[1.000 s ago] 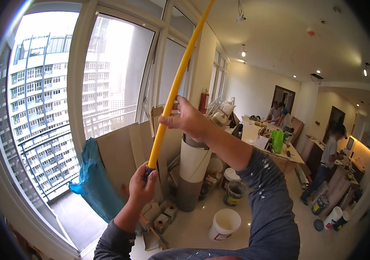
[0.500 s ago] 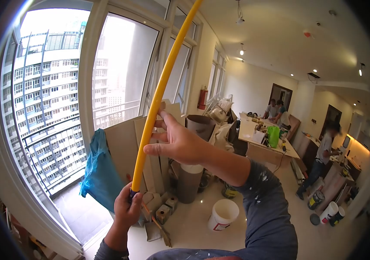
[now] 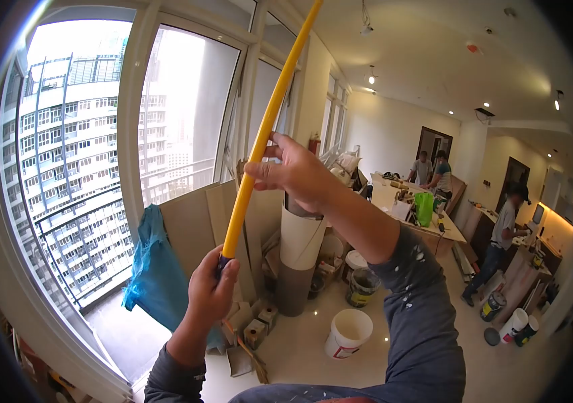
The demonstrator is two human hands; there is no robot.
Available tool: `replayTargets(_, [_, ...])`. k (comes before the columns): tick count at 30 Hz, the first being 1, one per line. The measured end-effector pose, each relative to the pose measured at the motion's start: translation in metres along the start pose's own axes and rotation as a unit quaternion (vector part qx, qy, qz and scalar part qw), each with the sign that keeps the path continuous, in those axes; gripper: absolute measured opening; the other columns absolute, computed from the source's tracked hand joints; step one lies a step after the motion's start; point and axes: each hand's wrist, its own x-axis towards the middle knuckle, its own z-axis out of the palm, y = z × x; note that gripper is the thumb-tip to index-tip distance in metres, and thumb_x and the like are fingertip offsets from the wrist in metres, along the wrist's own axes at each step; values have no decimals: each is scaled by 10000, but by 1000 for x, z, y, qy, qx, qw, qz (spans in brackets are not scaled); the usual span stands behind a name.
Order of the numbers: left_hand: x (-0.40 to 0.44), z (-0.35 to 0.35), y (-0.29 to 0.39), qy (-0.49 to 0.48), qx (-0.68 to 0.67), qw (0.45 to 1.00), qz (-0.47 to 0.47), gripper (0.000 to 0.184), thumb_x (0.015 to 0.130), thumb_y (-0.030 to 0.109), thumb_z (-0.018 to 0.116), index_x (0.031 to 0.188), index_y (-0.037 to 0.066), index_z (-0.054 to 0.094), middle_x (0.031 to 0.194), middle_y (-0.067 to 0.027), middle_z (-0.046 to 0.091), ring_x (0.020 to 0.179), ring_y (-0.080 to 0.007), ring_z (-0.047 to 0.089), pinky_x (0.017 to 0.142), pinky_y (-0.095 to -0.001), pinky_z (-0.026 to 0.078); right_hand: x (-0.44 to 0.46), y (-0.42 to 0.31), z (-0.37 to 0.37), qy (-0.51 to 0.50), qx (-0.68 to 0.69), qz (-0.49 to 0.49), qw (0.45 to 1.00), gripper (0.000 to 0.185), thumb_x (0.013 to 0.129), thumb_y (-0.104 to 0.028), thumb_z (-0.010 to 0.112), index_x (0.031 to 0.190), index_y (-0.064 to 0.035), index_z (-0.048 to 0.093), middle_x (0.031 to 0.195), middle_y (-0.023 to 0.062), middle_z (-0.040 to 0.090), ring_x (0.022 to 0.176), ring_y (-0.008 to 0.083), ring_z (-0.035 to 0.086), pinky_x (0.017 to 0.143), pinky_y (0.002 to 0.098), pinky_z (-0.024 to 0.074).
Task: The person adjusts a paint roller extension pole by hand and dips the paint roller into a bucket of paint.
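A long yellow pole (image 3: 277,97) slants up from my hands, and its top runs out of view past the upper edge. My left hand (image 3: 210,290) is closed around its dark lower end. Higher up, my right hand (image 3: 294,176) grips the shaft, the thumb across the near side and the fingers curled behind it. What is fixed to the pole's far end is out of view.
A blue cloth (image 3: 155,269) hangs over boards leaning by the windows. A white bucket (image 3: 349,334), a rolled sheet (image 3: 298,269) and a black pail (image 3: 364,287) stand on the floor. Co-workers are at a cluttered worktable (image 3: 385,195) and a counter (image 3: 535,265).
Both hands and the pole have risen and shifted a little to the right. My right thumb now lies across the pole, where before the fingers were looser beside it.
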Motion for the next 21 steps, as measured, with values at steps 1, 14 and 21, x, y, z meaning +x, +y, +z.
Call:
replayTargets(1, [9,6,-1,0,2,1000,3,367,959,224,628,1234,-15,582,738,12,549,658,-66,511,632,-246,441,5,-1,-8,13,-5,4,1000,694,893,-228,748,1392,48,352,1220,149,524,1055,216,621,864,320,568])
replayTargets(14, [145,97,-16,14,68,997,37,359,959,312,614,1127,-5,632,718,-53,580,639,-138,545,632,-314,451,86,46,-129,84,51,-4,995,449,890,-301,748,1188,-39,536,1077,54,580,1032,181,609,895,362,523])
replayTargets(21, [203,145,-37,17,39,997,65,289,971,299,601,967,11,626,662,19,543,592,-59,491,552,-260,409,117,72,-185,126,61,-2,990,449,874,-315,764,1184,-67,554,1076,21,569,1054,162,586,881,350,517])
